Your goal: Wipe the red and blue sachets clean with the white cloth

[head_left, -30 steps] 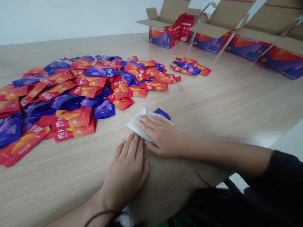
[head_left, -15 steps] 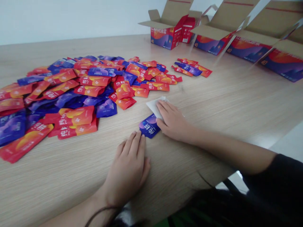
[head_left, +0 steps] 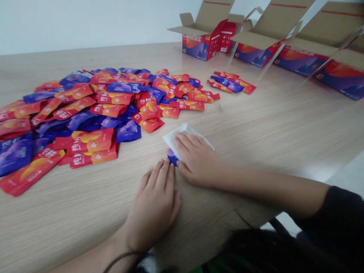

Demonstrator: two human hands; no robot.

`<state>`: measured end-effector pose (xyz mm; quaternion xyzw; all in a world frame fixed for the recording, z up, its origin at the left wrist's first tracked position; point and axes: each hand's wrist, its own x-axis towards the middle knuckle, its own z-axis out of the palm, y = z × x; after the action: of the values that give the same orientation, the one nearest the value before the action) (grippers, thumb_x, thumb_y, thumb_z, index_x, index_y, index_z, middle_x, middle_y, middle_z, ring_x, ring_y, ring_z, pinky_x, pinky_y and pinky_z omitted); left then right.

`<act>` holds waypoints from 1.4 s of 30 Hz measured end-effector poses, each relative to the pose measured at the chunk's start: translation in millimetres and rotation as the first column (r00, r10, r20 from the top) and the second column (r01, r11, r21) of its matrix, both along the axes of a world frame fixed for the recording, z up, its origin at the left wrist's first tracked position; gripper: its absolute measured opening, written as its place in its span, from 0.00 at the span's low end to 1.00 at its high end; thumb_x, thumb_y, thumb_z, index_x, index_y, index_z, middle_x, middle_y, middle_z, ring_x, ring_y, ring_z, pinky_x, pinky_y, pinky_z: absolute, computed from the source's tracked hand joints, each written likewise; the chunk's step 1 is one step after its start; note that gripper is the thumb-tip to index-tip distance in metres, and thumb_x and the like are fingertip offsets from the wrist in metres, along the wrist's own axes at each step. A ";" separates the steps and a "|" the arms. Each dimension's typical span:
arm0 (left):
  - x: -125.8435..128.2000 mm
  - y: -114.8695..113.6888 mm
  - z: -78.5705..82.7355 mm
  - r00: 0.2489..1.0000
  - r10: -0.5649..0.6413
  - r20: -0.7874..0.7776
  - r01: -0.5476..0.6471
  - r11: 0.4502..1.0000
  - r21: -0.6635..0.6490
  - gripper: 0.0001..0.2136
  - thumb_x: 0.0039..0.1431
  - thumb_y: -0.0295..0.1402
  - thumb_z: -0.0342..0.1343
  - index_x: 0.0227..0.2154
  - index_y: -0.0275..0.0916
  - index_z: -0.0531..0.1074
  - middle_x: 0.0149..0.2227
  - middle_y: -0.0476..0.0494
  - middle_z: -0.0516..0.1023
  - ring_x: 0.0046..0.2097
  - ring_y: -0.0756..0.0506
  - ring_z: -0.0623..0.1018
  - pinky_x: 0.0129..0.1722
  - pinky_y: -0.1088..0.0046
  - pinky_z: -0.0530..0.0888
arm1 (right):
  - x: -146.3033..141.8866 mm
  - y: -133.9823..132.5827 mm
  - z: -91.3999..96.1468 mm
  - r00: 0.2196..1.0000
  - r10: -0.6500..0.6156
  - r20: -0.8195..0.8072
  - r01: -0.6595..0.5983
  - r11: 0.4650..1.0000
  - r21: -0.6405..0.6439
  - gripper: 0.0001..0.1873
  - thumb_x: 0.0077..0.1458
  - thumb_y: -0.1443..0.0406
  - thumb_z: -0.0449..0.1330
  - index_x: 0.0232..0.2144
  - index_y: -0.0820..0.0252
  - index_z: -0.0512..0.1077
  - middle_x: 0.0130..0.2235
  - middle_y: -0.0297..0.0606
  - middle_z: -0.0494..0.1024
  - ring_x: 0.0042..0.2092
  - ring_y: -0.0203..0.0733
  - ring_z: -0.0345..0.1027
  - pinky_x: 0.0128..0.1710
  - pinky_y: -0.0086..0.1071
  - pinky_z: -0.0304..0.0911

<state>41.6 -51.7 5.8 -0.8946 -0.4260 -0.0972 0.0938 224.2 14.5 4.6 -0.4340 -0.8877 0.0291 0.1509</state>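
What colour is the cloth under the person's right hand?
Plain white; the head view shows the cloth best, under the right hand.

Your table point(head_left: 270, 132): pouch heap point(head_left: 108, 98) left, boxes point(head_left: 196, 47) right and behind.
A pouch point(head_left: 171, 157) lies partly under the cloth point(head_left: 170, 141) beneath your right hand point(head_left: 199, 161), at your left hand point(head_left: 153, 195); loose pouches point(head_left: 231, 82) sit before the boxes.

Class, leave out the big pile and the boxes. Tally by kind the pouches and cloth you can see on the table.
Red-orange pouches, in the small group: 3
Blue pouch, in that group: 1
Blue pouch partly under the cloth: 1
White cloth: 1
Total: 6
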 end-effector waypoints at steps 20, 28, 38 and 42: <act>-1.3 -0.3 -1.6 1.000 -0.007 -0.005 0.007 1.000 -0.010 0.25 0.60 0.33 0.47 0.55 0.19 0.68 0.57 0.21 0.71 0.58 0.29 0.71 0.51 0.51 0.74 | 7.8 10.9 0.2 0.988 -0.146 -0.047 0.144 0.989 -0.034 0.32 0.60 0.61 0.50 0.62 0.78 0.59 0.64 0.58 0.61 0.65 0.57 0.52 0.63 0.50 0.50; -2.4 -0.9 0.2 1.000 -0.002 0.004 0.002 0.999 -0.051 0.24 0.59 0.35 0.48 0.53 0.21 0.70 0.56 0.21 0.72 0.58 0.29 0.71 0.52 0.51 0.73 | 4.4 5.3 0.4 0.997 0.052 -0.057 -0.054 0.998 -0.044 0.32 0.61 0.60 0.49 0.62 0.76 0.58 0.65 0.56 0.60 0.65 0.53 0.52 0.65 0.47 0.48; -3.4 0.9 -4.3 1.000 -0.010 -0.004 0.010 1.000 -0.017 0.25 0.59 0.35 0.47 0.54 0.20 0.68 0.56 0.20 0.71 0.58 0.29 0.71 0.51 0.51 0.73 | 3.8 2.9 1.1 0.991 0.129 -0.024 -0.130 0.991 -0.032 0.33 0.60 0.59 0.50 0.62 0.76 0.58 0.65 0.55 0.60 0.66 0.53 0.51 0.65 0.47 0.47; -3.5 -0.2 -4.1 1.000 -0.022 -0.021 0.021 1.000 -0.006 0.27 0.59 0.36 0.47 0.56 0.19 0.66 0.57 0.19 0.70 0.59 0.29 0.71 0.50 0.51 0.74 | 15.5 13.1 0.4 0.986 -0.149 -0.071 0.145 0.988 -0.053 0.33 0.58 0.61 0.50 0.62 0.78 0.58 0.64 0.59 0.60 0.65 0.56 0.52 0.64 0.51 0.50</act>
<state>38.2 -51.9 1.7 -0.9004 -0.4157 -0.0872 0.0945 239.7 27.6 5.0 -0.5003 -0.8461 0.0553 0.1752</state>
